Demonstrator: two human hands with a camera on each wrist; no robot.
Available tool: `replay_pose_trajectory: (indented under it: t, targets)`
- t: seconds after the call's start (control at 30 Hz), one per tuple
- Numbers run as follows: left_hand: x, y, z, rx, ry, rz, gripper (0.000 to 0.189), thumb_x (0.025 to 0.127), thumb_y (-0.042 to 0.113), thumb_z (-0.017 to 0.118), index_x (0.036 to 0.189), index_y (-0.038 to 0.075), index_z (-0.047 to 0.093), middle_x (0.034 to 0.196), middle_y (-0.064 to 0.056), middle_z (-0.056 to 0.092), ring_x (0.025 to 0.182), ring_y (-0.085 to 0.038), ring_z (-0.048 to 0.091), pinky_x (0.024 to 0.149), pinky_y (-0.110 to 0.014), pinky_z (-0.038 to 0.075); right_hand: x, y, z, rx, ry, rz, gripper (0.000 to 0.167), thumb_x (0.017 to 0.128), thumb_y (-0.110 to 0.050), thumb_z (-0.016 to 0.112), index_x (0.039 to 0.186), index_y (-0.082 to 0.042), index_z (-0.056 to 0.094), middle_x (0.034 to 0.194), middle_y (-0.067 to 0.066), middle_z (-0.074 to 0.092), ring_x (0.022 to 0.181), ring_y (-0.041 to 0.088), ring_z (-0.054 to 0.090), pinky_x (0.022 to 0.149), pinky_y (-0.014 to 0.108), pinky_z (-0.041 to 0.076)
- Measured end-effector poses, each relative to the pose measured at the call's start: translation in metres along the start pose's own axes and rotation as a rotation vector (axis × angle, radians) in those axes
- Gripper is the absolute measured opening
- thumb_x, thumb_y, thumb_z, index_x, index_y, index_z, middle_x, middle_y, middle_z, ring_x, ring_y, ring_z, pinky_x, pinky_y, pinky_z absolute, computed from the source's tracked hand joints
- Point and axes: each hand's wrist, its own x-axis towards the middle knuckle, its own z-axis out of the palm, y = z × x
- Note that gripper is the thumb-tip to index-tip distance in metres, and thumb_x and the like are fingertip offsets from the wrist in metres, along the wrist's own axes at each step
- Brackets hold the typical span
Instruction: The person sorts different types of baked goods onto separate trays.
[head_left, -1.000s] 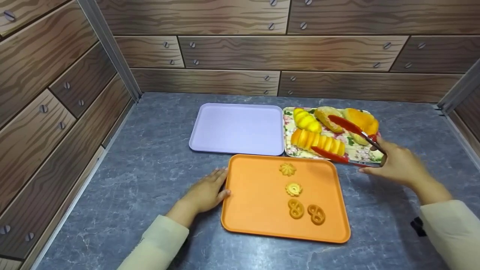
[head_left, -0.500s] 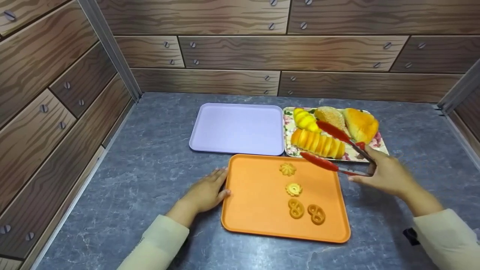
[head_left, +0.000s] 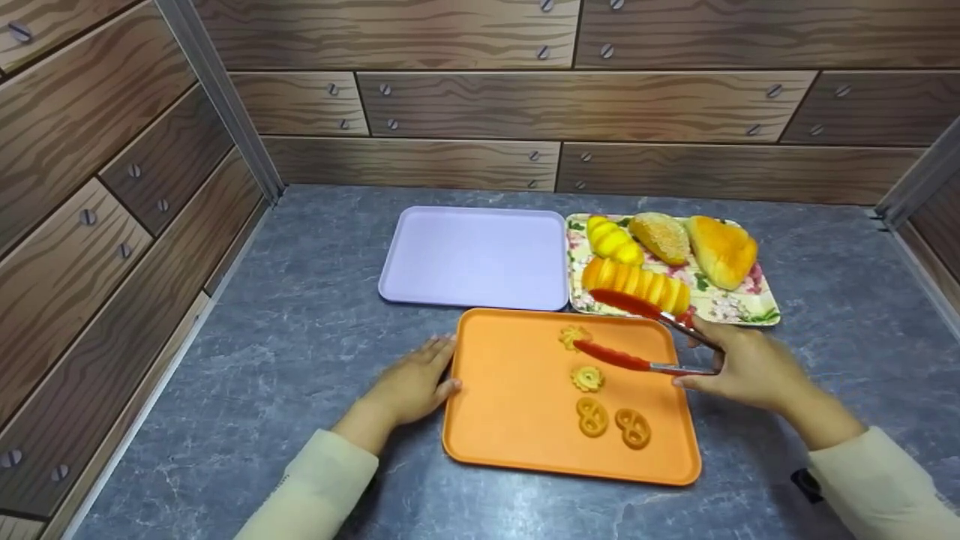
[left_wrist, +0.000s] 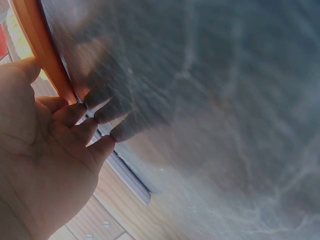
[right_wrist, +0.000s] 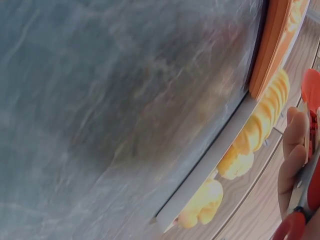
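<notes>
My right hand [head_left: 750, 367] grips red-tipped tongs [head_left: 622, 358], whose jaws are spread over the upper right of the orange tray [head_left: 510, 405]. One tong tip overlaps the upper flower-shaped cookie [head_left: 572, 335] in the head view; the other crosses the front of the sliced loaf [head_left: 634, 281]. Nothing shows between the tips. Below lie a second round cookie [head_left: 587, 379] and two pretzel-shaped cookies, one left [head_left: 592, 418] and one right [head_left: 633, 429]. My left hand [head_left: 409, 382] rests with extended fingers at the orange tray's left edge, thumb on the rim.
Behind the orange tray stands a lilac tray [head_left: 476, 259]. Right of it, a floral tray [head_left: 761, 311] bears the loaf, a yellow twisted roll [head_left: 613, 241], a seeded bun [head_left: 660, 237] and a golden bread [head_left: 722, 251]. Wood-patterned walls [head_left: 585, 105] enclose the table's back and sides.
My right hand has brought the tongs left and toward me, from above the floral tray to above the orange tray's upper right. My left hand and the trays have stayed put.
</notes>
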Motion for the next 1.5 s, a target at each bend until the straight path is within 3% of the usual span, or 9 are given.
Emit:
replay_pose_trajectory:
  t: [0.3, 0.6, 0.93, 1.5]
  targets:
    - [0.0, 0.0, 0.001, -0.002, 0.024, 0.019, 0.065, 0.099, 0.039, 0.048, 0.149, 0.003, 0.028, 0.151, -0.016, 0.031, 0.139, -0.033, 0.026, 0.109, -0.049, 0.027, 0.001, -0.005, 0.006, -0.06, -0.015, -0.02, 0.084, 0.067, -0.061, 0.077, 0.126, -0.002, 0.062, 0.087, -0.005, 0.068, 0.057, 0.009, 0.046, 0.051, 0.032, 0.038]
    - [0.0, 0.0, 0.001, 0.007, 0.004, 0.008, 0.065, 0.1, 0.04, 0.046, 0.15, 0.004, 0.026, 0.152, -0.014, 0.029, 0.139, -0.031, 0.024, 0.11, -0.048, 0.026, 0.002, -0.007, 0.008, -0.108, -0.051, 0.0, 0.076, 0.069, -0.063, 0.074, 0.12, -0.008, 0.065, 0.08, -0.008, 0.066, 0.059, 0.013, 0.053, 0.051, 0.04, 0.044]
    - [0.0, 0.0, 0.001, 0.013, 0.005, 0.002, 0.066, 0.1, 0.042, 0.044, 0.151, 0.006, 0.025, 0.153, -0.013, 0.029, 0.14, -0.03, 0.024, 0.11, -0.047, 0.025, 0.003, -0.014, 0.008, -0.125, -0.116, 0.068, 0.088, 0.072, -0.069, 0.067, 0.129, -0.002, 0.059, 0.101, 0.021, 0.068, 0.078, 0.038, 0.064, 0.061, 0.056, 0.048]
    - [0.0, 0.001, 0.001, 0.002, 0.006, 0.003, 0.065, 0.1, 0.041, 0.046, 0.15, 0.004, 0.026, 0.152, -0.014, 0.029, 0.14, -0.031, 0.024, 0.11, -0.048, 0.025, -0.001, -0.011, 0.012, -0.102, -0.042, 0.041, 0.078, 0.075, -0.06, 0.072, 0.124, 0.0, 0.063, 0.096, 0.021, 0.069, 0.075, 0.038, 0.065, 0.062, 0.056, 0.049]
